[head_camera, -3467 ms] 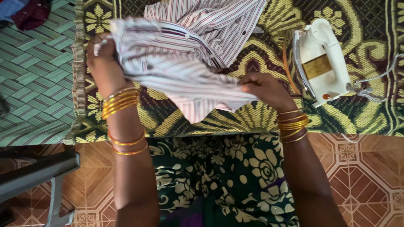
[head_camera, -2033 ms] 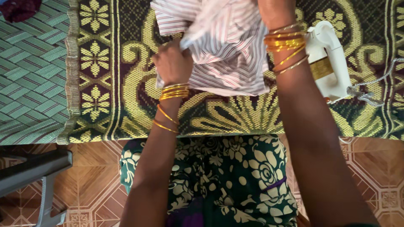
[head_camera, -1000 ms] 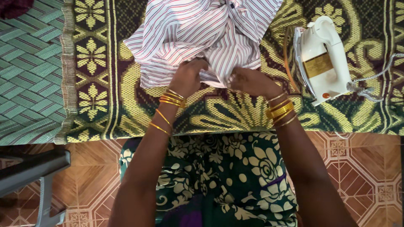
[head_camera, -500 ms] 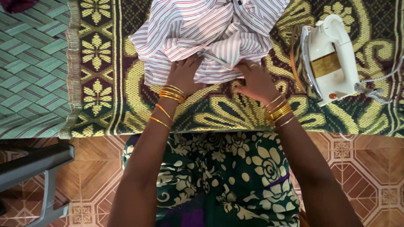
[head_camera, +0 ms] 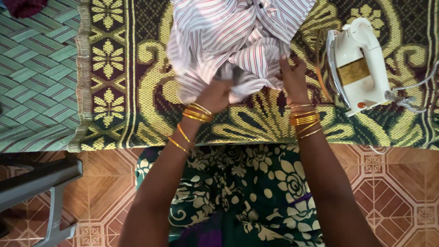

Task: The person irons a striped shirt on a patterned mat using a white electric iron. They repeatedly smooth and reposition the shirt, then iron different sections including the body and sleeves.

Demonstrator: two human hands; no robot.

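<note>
The person's lap, covered in dark green flowered cloth (head_camera: 238, 192), lies nearest the camera over a patterned tile floor (head_camera: 393, 183). Both forearms carry gold bangles (head_camera: 304, 120). The left hand (head_camera: 215, 93) is closed, gripping a bunched fold at the near edge of a striped shirt (head_camera: 228, 41). The right hand (head_camera: 292, 77) rests just to the right of it, fingers extended and pressed against the same shirt's near right edge; it is open, not clenched. The shirt lies crumpled beyond both hands on a green and yellow woven mat (head_camera: 137, 91). To the right of the right hand, near but apart, a white iron (head_camera: 356, 64) stands on the mat, its cord (head_camera: 411, 89) trailing further right. Far left of the left hand lies a green woven mat (head_camera: 36, 77).
</note>
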